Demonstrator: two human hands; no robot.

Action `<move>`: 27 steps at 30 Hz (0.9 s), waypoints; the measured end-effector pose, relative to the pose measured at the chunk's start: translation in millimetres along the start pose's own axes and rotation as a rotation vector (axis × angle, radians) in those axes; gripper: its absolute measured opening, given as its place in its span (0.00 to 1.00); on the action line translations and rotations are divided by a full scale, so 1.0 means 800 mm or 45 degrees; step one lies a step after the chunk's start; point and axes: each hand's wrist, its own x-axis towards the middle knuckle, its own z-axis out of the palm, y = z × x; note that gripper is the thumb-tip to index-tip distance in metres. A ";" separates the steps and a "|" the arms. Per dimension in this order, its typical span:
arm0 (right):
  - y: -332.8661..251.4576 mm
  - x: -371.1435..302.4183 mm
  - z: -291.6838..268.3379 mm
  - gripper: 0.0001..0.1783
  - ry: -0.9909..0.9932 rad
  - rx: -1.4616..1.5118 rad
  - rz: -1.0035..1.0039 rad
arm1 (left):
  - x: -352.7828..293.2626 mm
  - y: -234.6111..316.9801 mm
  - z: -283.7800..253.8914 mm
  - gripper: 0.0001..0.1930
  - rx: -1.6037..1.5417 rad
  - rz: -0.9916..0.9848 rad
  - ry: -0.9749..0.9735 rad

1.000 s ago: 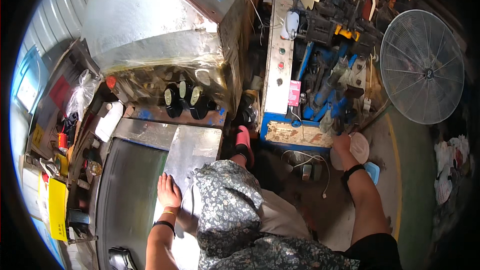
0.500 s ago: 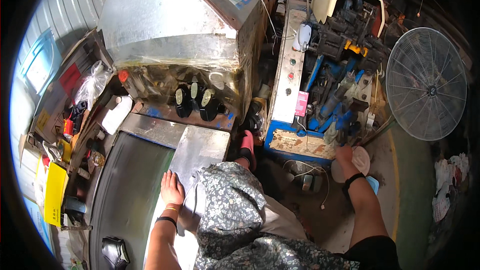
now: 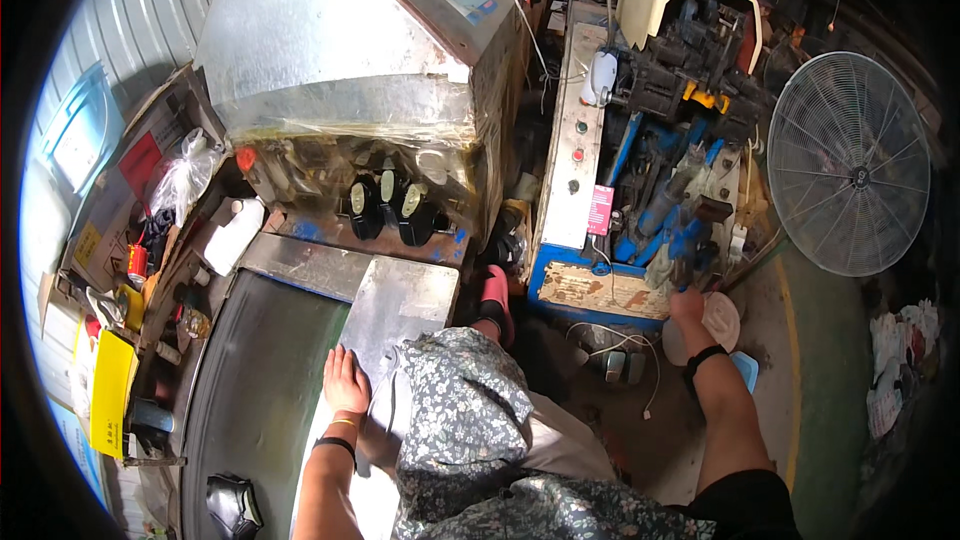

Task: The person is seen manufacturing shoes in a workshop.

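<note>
The left hand point(image 3: 346, 382) lies flat on a smooth metal ledge point(image 3: 405, 295), beside the dark belt point(image 3: 270, 370), its grip unfolded, holding nothing. The right hand point(image 3: 686, 306) reaches the near right corner of the blue-edged machine point(image 3: 600, 280); shadow swallows its fingertips, so I can't tell its grip. A glossy black shoe point(image 3: 233, 505), partly cut off, sits at the belt's near end.

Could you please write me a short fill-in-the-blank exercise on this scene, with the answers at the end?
1. The left hand lies palm ____ on the metal plate.
2. The band on the wrist of the right hand is ____.
3. The slipper is ____.
4. The fan stands on the picture's ____ side.

Missing words: down; black; pink; right.
</note>
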 end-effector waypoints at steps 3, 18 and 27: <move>0.000 0.001 0.001 0.25 0.007 -0.014 0.018 | 0.000 0.001 0.000 0.24 -0.002 0.016 0.012; -0.011 -0.010 -0.013 0.26 -0.088 0.015 0.019 | -0.001 -0.002 0.004 0.25 0.002 0.012 0.009; -0.001 -0.005 -0.004 0.26 -0.021 0.017 -0.032 | 0.000 0.002 0.002 0.25 0.008 -0.004 0.011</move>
